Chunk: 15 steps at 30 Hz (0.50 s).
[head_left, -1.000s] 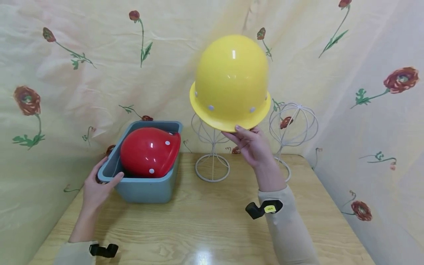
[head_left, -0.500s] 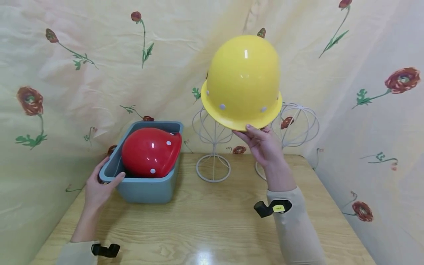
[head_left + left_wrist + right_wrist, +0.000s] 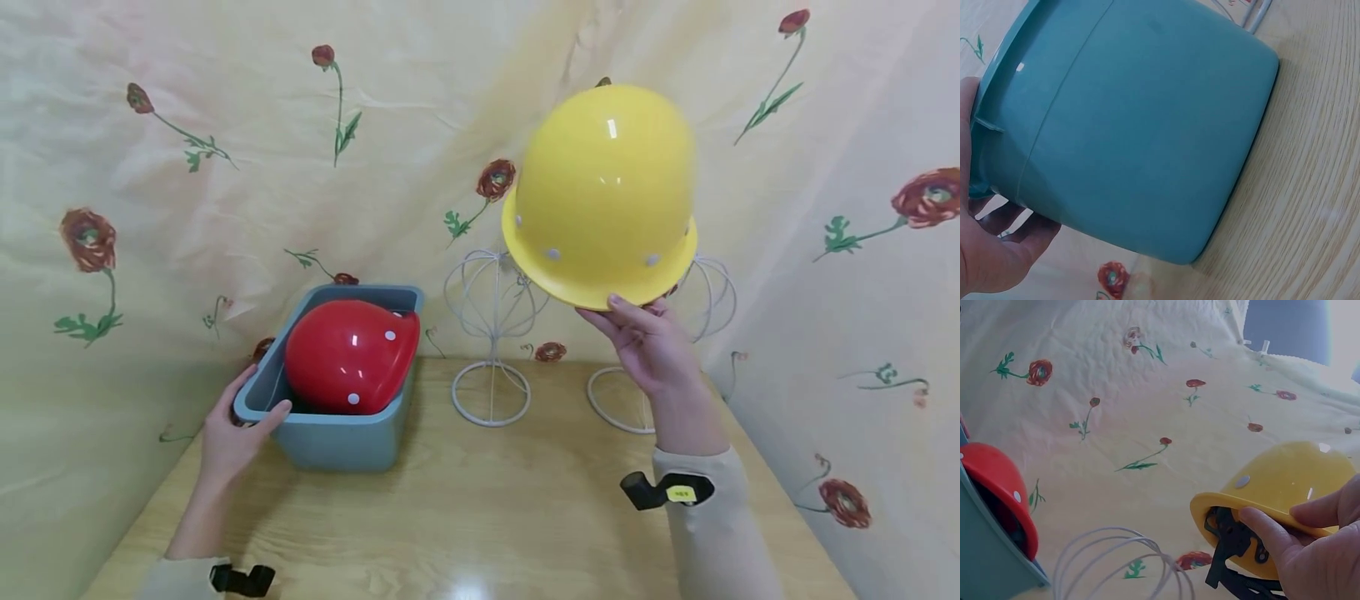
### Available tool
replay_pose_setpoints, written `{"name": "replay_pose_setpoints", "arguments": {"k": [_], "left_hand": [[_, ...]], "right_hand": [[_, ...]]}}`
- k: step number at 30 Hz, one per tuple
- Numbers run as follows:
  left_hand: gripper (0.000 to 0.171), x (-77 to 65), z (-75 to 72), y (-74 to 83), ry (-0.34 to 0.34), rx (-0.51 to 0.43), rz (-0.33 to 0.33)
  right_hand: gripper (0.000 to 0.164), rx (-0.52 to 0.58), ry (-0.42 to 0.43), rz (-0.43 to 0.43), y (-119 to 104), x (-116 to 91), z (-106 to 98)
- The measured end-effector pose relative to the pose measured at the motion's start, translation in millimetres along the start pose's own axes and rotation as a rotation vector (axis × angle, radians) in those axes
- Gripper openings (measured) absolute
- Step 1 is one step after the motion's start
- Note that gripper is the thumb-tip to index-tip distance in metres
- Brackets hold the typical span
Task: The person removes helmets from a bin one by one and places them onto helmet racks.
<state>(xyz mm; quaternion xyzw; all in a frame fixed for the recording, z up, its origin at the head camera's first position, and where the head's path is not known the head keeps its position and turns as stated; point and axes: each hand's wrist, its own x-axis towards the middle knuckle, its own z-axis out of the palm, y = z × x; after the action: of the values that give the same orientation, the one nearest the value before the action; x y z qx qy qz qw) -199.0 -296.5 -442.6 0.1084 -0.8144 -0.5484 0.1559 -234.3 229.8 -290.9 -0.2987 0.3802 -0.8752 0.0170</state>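
A yellow hard hat is held up in the air by my right hand, which pinches its brim from below. In the right wrist view, the black inner harness shows under the brim. My left hand grips the near left corner of a blue-green plastic bin, thumb over the rim and fingers along the outer side. Inside the bin a red hard hat lies tilted on its side. Behind the yellow hat, the right white wire stand is partly hidden.
Another white wire stand stands right of the bin, bare, on the wooden table. A flowered cloth hangs behind the table and along its sides.
My right hand has carried the yellow hard hat to the right, from in front of the left wire stand to in front of the right one. My left hand stays on the bin.
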Motion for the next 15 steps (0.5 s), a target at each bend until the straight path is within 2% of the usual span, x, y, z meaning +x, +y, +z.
{"name": "replay_pose_setpoints", "arguments": {"k": [7, 12, 15], "left_hand": [[0.082, -4.0, 1.8, 0.0, -0.005, -0.015, 0.004], [0.083, -3.0, 1.1, 0.1, 0.007, -0.011, -0.015], [0.084, -1.1, 1.0, 0.5, 0.004, -0.012, -0.019]], "right_hand": [[0.056, 0.064, -0.033, -0.056, -17, -11, -11], [0.056, 0.128, -0.096, -0.058, -26, -10, -20], [0.053, 0.148, -0.103, -0.070, -31, -9, -24]]}}
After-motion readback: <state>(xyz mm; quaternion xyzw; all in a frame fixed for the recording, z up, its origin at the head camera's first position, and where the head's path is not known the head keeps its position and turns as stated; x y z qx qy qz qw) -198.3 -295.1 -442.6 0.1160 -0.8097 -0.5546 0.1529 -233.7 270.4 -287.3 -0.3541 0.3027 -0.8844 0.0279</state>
